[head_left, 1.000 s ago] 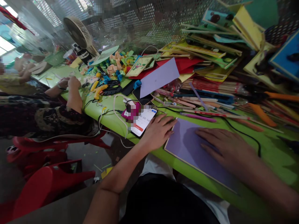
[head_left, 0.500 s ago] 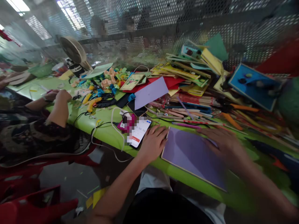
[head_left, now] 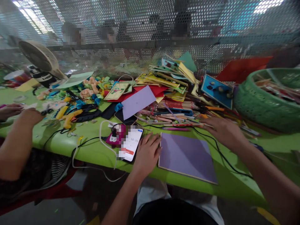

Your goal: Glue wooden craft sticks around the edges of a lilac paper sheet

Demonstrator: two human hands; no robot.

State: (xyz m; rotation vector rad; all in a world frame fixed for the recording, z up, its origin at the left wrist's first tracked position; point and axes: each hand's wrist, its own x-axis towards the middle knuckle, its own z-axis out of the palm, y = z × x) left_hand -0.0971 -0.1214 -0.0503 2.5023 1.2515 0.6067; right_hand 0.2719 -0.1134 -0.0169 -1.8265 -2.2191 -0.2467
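A flat purple board [head_left: 187, 156] with pale edges lies on the green table in front of me. My left hand [head_left: 147, 153] rests flat, fingers stretched, against the board's left edge and beside a lit phone [head_left: 132, 144]. Beyond the board's far right corner, my right hand [head_left: 221, 129] reaches out with its fingers extended at the near edge of a heap of pencils and sticks [head_left: 164, 117]. An orange-handled tool [head_left: 214, 108] lies just past those fingers. No object shows in my right hand, though its fingertips are partly unclear.
A green basket [head_left: 255, 103] stands at the right. Stacked decorated cards [head_left: 164, 78] and a loose purple sheet [head_left: 138, 101] lie behind. Left are a yellow glue gun [head_left: 71, 118], a fan [head_left: 41, 57] and another person's arm [head_left: 21, 134]. A black cable [head_left: 222, 156] crosses the table.
My right hand has left the purple board and moved outward to the pencil heap. The view has swung right, bringing the green basket into sight. My left hand stays beside the board.
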